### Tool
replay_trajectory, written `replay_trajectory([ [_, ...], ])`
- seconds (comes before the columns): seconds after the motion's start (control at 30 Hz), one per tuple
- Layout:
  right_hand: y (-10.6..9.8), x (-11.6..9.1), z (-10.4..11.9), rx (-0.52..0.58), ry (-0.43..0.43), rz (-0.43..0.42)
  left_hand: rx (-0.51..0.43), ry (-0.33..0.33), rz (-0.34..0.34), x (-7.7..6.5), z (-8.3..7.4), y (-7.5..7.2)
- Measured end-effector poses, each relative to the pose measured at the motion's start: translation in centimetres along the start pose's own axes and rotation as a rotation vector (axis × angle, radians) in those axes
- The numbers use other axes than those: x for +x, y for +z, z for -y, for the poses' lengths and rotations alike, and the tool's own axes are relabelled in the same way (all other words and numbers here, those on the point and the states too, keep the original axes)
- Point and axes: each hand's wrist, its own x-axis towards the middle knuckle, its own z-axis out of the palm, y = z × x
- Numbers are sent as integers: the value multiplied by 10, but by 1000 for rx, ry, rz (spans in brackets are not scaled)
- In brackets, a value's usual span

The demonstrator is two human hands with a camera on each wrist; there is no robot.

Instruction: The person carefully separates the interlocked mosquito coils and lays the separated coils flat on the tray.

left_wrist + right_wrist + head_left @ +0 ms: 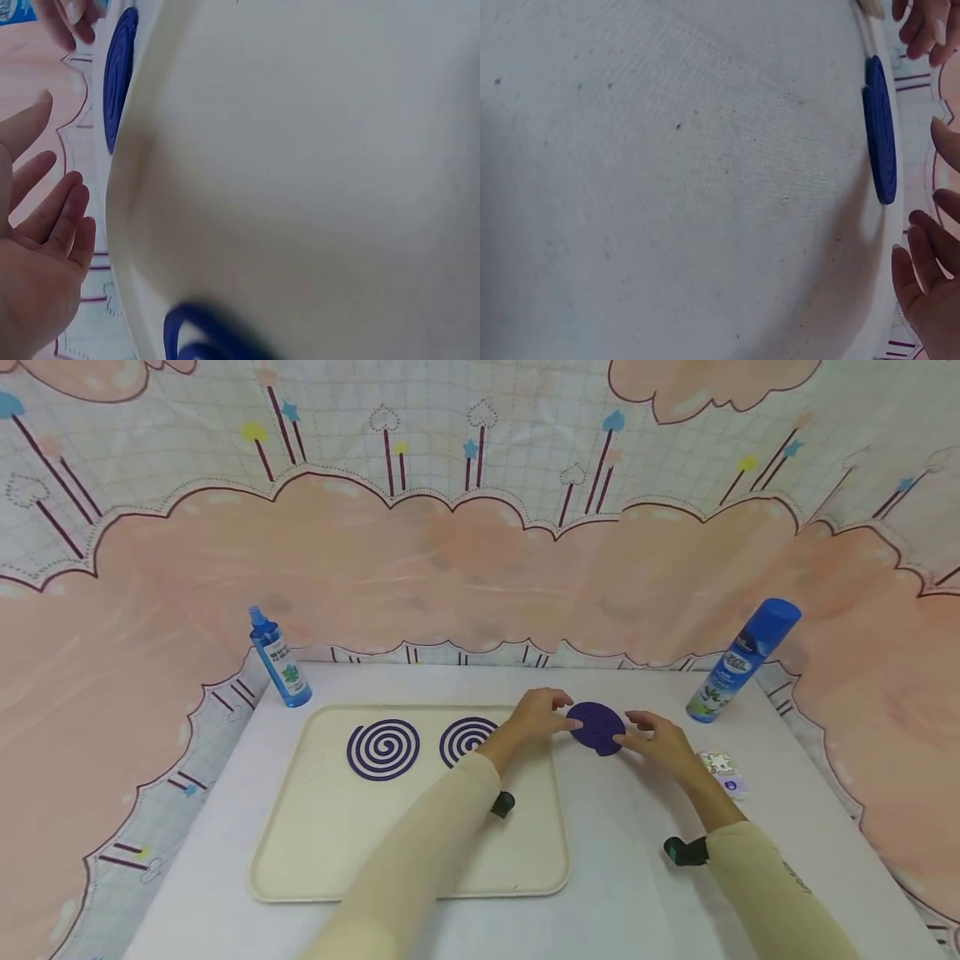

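A dark blue, tightly wound mosquito coil lies flat on the white table just right of the tray. My left hand hovers at its left side, over the tray's far right corner, fingers spread and holding nothing. Opposite it, my right hand is held at the coil's right side with fingers relaxed and apart. Both wrist views show a gap between the fingers and the coil. On the cream tray two opened spiral coils lie side by side: a left one and a right one, partly hidden by my left wrist.
A blue spray bottle stands at the table's back left. At the back right is a tall blue aerosol can. A small printed packet lies beyond my right wrist. A patterned cloth hangs behind the table.
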Motion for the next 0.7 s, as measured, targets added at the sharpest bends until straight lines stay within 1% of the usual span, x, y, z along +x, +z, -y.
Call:
replay_trajectory([
  [0.17,6,5,-6,2,-5,-1,68,24,-15,6,-2,12],
  [0.33,12,6,-5,-19,-10,-3,159,25,-26,8,-1,19],
  [0.53,16,6,-5,-10,-3,-14,178,19,-2,12,-5,22],
  [0.7,17,7,-6,-4,-13,-31,189,-3,-22,15,-6,27],
])
